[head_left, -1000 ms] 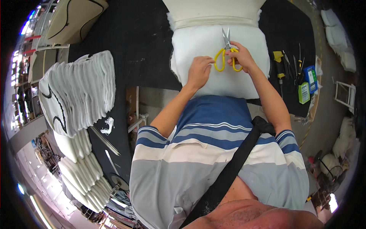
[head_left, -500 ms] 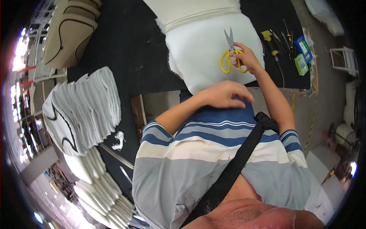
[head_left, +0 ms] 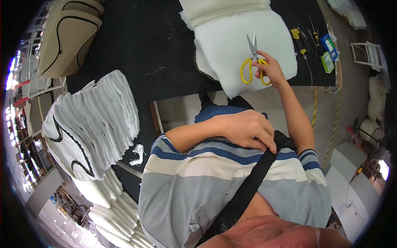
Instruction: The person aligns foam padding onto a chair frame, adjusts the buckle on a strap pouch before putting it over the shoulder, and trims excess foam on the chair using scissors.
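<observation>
My right hand (head_left: 269, 71) is closed on a pair of scissors (head_left: 253, 51) with yellow handles. Their steel blades point away from me and stand slightly apart over a white padded cushion piece (head_left: 264, 37). My left hand (head_left: 250, 129) lies across my front at the waist. Its thumb and fingers are pressed together on the edge of a black strap (head_left: 261, 171) that runs diagonally over my striped shirt. Dark trim shows along the cushion's left edge, and a cream band crosses its far part.
Several hand tools (head_left: 308, 43) and a green box (head_left: 327, 63) lie at the right of the black table (head_left: 165, 53). To the left stand a row of white padded pieces (head_left: 97, 120), a bundle of white string (head_left: 137, 155) and beige cushions with black piping (head_left: 70, 43).
My left hand has come back toward my body and onto the black strap. The scissors stay in my right hand over the cushion, while the whole view has shifted a little.
</observation>
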A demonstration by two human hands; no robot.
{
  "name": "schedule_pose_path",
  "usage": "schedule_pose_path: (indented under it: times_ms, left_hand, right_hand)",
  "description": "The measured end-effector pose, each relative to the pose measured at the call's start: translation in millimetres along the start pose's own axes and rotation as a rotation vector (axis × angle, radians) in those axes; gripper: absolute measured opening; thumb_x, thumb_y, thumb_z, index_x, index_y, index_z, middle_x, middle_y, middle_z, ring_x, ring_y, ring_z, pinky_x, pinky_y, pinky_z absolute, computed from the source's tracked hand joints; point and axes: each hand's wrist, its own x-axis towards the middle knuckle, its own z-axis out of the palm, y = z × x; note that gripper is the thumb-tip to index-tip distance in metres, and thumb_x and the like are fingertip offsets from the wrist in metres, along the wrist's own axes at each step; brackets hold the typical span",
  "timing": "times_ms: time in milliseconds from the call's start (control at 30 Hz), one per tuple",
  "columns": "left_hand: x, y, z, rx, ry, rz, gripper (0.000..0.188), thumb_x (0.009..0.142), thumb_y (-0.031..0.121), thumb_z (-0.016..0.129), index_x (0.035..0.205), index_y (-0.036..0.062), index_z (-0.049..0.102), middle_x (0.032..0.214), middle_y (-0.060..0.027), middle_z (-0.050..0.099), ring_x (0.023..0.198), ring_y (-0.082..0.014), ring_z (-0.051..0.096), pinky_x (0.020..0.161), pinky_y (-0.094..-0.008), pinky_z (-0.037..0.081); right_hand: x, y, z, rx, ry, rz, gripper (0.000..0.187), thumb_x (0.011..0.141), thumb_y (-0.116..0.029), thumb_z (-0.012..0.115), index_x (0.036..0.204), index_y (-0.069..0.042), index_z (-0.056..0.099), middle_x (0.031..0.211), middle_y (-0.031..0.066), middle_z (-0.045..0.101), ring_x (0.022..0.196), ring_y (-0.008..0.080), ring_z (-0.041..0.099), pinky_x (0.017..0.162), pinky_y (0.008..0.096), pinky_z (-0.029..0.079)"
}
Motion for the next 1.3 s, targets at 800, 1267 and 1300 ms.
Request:
schedule_pose_path:
  times_ms: [800, 1267, 1300]
  left_hand:
    - [-122, -216, -204, 1.042, 1.164, -0.958, 0.018, 0.089, 0.016, 0.066, 0.102, 0.0145, 0.078, 0.106, -0.0078, 0.073, 0.100, -0.0292, 0.067, 0.087, -0.0396, 0.053]
    - [-151, -277, -258, 1.071, 0.883, -1.009, 0.015, 0.087, 0.024, 0.070, 0.098, 0.0168, 0.077, 0.103, -0.0031, 0.072, 0.096, -0.0268, 0.069, 0.082, -0.0389, 0.056]
    - [-152, -277, -262, 1.066, 0.875, -1.009, 0.015, 0.087, 0.024, 0.070, 0.098, 0.0168, 0.077, 0.103, -0.0031, 0.072, 0.096, -0.0268, 0.069, 0.082, -0.0389, 0.056]
  right_hand:
    - [186, -49, 22, -0.035, -0.556, 0.103, 0.041, 0.097, -0.012, 0.064, 0.134, 0.000, 0.051, 0.107, 0.0066, 0.072, 0.062, 0.0124, 0.065, 0.056, 0.0249, 0.054]
    - [210, -33, 39, -0.140, -0.600, 0.246, 0.065, 0.094, -0.003, 0.058, 0.152, 0.001, 0.029, 0.119, 0.0158, 0.067, 0.077, 0.0207, 0.072, 0.069, 0.0308, 0.061]
    - [209, -36, 41, -0.133, -0.607, 0.271, 0.067, 0.093, -0.001, 0.057, 0.153, 0.001, 0.027, 0.120, 0.0172, 0.067, 0.077, 0.0214, 0.072, 0.069, 0.0315, 0.061]
